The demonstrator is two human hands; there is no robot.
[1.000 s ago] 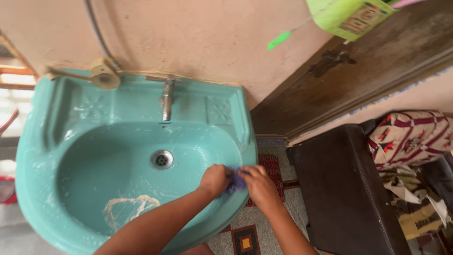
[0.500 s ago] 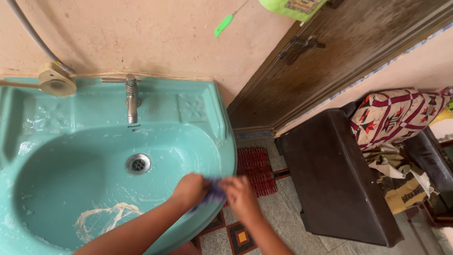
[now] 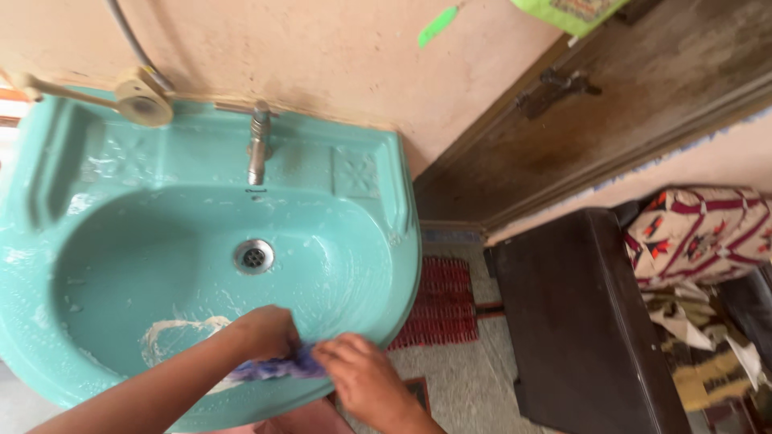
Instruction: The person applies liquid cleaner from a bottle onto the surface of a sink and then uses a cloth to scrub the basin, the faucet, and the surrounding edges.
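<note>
Both hands work at the front rim of a turquoise wash basin (image 3: pixel 366 265) that is fixed to a pinkish wall (image 3: pixel 322 56). The left hand (image 3: pixel 264 332) is closed around one end of a small blue and purple cloth (image 3: pixel 277 370), and its knuckles are turned toward the bowl. The right hand (image 3: pixel 362 376) pinches the other end of the same cloth with bent fingers. The cloth is stretched between the two hands and lies on the front edge of the basin, a little to the right of its middle. So both grips are narrow and they hold the cloth, not empty air.

Inside the bowl, near the front left part, there is a white foamy smear (image 3: pixel 173 333), just beside the left forearm. The round metal drain (image 3: pixel 253 256) is in the middle of the bowl, well apart from the hands. A metal tap (image 3: pixel 258 141) stands upright at the back edge of the basin, and a beige round fitting (image 3: pixel 143 96) with a grey hose is at the back left corner.

On the floor at the right of the basin lies a red mat (image 3: pixel 438 301). Further right stands a dark brown box (image 3: pixel 579 321), and a patterned cushion (image 3: pixel 698 233) is beside it.
</note>
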